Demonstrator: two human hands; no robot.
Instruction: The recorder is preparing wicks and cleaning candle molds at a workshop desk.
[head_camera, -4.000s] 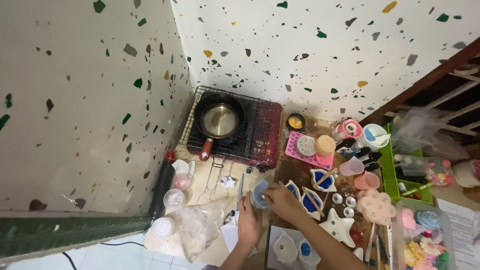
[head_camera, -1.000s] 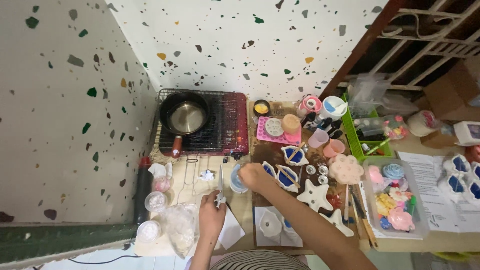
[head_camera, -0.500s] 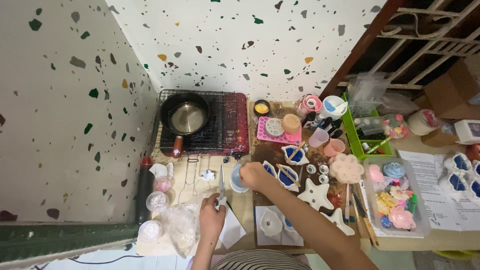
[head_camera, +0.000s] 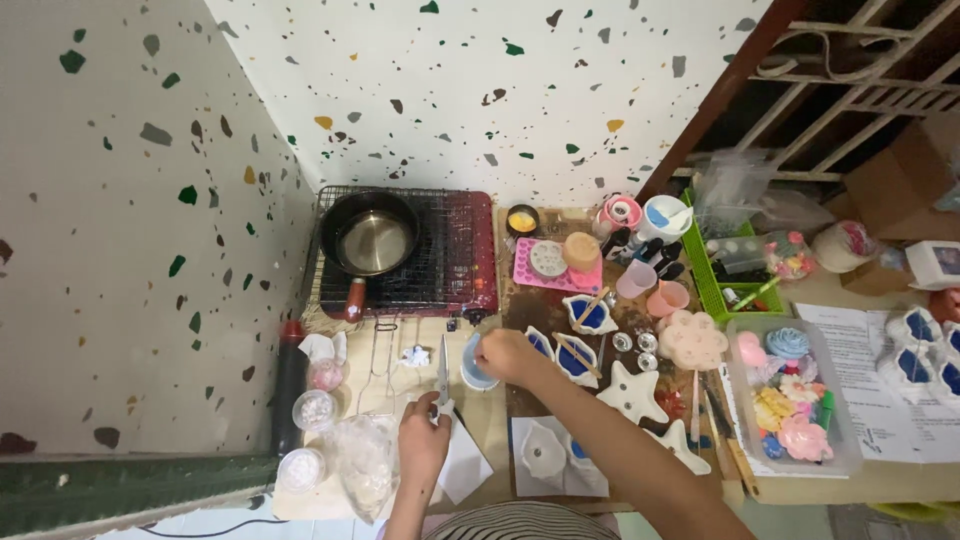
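Note:
My left hand (head_camera: 423, 438) grips the handle of a small knife (head_camera: 442, 365) whose blade points away from me over the table. My right hand (head_camera: 508, 354) pinches the rim of a small light blue cup (head_camera: 473, 367) standing just right of the knife. Right beside that hand lie white shell-shaped moulds with dark blue filling (head_camera: 578, 356) and wooden sticks across them. A white star-shaped mould (head_camera: 630, 393) sits a little nearer to me.
A red portable stove (head_camera: 440, 255) carries a black pan (head_camera: 368, 238) at the back. Pink moulds, cups and bottles crowd the back right; a clear box of coloured pieces (head_camera: 790, 400) stands at right. Small jars and a crumpled plastic bag (head_camera: 360, 455) lie at left.
Since four seconds ago the view has shifted right and my left hand has taken up the knife. Over the last second both hands have stayed nearly still.

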